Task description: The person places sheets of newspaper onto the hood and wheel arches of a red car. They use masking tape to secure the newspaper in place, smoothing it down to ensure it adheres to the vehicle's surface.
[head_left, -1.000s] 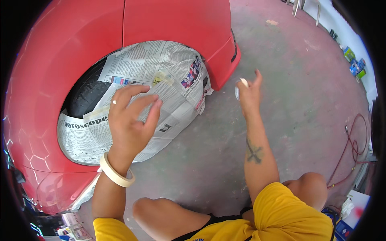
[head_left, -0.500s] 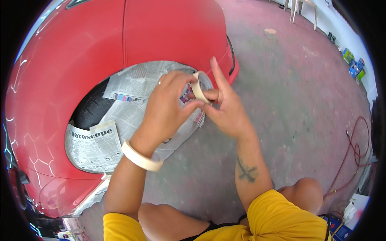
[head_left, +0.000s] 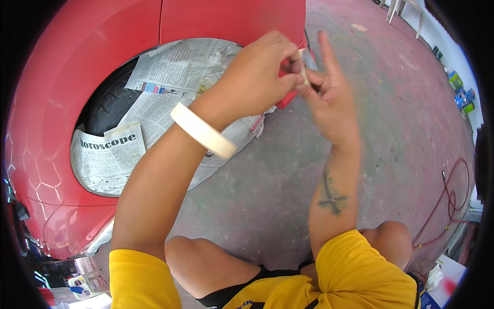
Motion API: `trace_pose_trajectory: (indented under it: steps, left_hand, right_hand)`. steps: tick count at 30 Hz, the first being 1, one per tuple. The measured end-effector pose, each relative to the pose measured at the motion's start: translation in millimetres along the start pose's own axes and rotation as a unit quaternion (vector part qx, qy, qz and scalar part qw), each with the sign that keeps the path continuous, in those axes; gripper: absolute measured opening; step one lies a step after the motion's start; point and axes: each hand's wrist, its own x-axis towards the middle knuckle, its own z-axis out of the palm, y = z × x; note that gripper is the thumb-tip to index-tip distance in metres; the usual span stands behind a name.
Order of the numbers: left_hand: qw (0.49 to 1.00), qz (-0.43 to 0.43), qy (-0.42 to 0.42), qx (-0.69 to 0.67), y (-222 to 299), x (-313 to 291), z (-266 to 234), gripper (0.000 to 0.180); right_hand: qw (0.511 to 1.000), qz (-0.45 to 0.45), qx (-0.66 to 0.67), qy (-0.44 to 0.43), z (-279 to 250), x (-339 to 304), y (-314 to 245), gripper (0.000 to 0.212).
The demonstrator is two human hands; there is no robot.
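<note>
Both hands meet at a narrow roll of cream masking tape (head_left: 303, 67) in front of the red car body (head_left: 103, 46). My left hand (head_left: 260, 74) pinches the roll's left side between thumb and fingers. On the other side, my right hand (head_left: 332, 100) grips it with thumb and bent fingers, its index finger pointing up. A second masking tape roll (head_left: 202, 131) hangs around my left wrist like a bracelet. Newspaper sheets (head_left: 110, 162) cover most of the wheel opening, and the dark tyre area (head_left: 110, 110) shows at the left.
My bent knees (head_left: 208, 260) frame the near floor (head_left: 247, 206). A red hose (head_left: 453, 203) lies coiled on the right. Coloured containers (head_left: 465, 98) stand along the far right wall, and white chair legs (head_left: 395, 13) show at the top right. Assorted items (head_left: 87, 283) sit at the lower left.
Both hands have moved up and to the right with the tape roll, away from the newspaper. The roll now appears more edge-on, and the view has shifted slightly.
</note>
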Motion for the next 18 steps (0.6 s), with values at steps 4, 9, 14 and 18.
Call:
trace_pose_trajectory:
  steps: [4, 9, 14, 18]
  left_hand:
    - [0.996, -0.080, 0.023, -0.007, -12.6, -30.1, 10.8, 0.037]
    - [0.990, -0.102, 0.059, -0.073, -32.5, -54.1, 25.7, 0.031]
    - [0.983, -0.154, 0.047, -0.094, -18.8, -34.7, 12.4, 0.023]
    - [0.984, -0.056, 0.075, 0.150, -9.4, -28.5, 19.2, 0.024]
  right_hand:
    - [0.993, 0.064, 0.063, -0.075, 6.9, -10.2, 9.5, 0.092]
    - [0.988, 0.082, 0.044, -0.124, 9.3, -11.5, 19.0, 0.093]
    - [0.987, 0.077, -0.002, -0.141, -3.6, -6.7, -0.6, 0.095]
    - [0.991, 0.067, 0.034, -0.111, -4.6, -4.8, 3.0, 0.086]
